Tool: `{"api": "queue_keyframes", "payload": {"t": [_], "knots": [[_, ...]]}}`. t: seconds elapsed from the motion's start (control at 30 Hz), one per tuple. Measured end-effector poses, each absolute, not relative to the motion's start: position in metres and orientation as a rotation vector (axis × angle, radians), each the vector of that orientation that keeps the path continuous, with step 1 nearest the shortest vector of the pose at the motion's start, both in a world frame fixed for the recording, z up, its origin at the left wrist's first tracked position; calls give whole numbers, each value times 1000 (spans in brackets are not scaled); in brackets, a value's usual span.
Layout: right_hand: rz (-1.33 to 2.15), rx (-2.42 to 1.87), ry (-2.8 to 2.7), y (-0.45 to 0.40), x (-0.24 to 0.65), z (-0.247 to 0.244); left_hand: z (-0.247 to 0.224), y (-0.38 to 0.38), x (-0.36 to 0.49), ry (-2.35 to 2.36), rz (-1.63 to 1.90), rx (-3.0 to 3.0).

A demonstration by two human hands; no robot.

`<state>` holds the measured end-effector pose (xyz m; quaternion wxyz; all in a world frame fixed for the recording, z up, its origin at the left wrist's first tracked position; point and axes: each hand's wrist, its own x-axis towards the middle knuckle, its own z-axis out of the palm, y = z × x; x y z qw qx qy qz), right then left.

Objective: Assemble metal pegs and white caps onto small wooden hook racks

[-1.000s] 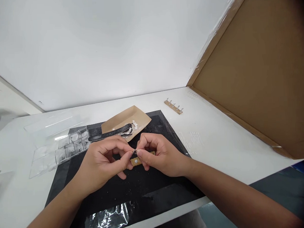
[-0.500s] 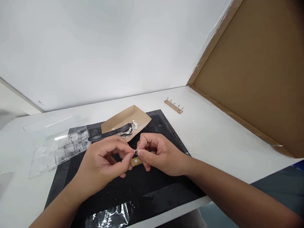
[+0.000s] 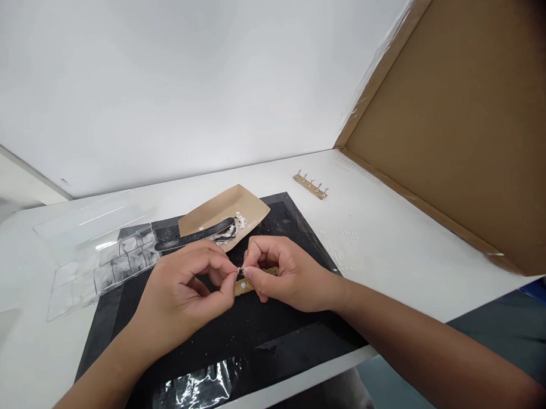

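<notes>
tiny pc (image 3: 240, 271) btwn L/R fingers (image 3: 263, 281), strip (image 3: 245, 289) below

Head-worn view — facing forward and down onto the black mat (image 3: 277, 335).

The hands (image 3: 290, 276) have nearside room over the black mat (image 3: 255, 336); a brown tray (image 3: 226, 203) obstructs its back.

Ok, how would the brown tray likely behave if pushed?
The tray is probably light and a bit bendy, given its thin, papery-looking walls. The black file lying across its edge might shift, and the white bits inside look loose enough to slide.
</notes>
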<state>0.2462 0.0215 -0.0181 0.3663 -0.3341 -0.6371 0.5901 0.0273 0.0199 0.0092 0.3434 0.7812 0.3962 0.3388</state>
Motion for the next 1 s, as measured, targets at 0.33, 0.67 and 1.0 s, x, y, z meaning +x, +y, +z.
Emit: {"api": "queue_keyframes", "payload": {"t": [0.33,0.67,1.0], "knots": [[1532,-893,-1649,19,246,-15,9,18,31,1061,900,1999],[1600,-851,-1620,22,246,-16,8,18,29,1008,955,1962],[1659,-780,-1560,23,248,-16,10,16,29,1019,956,1959]]}}
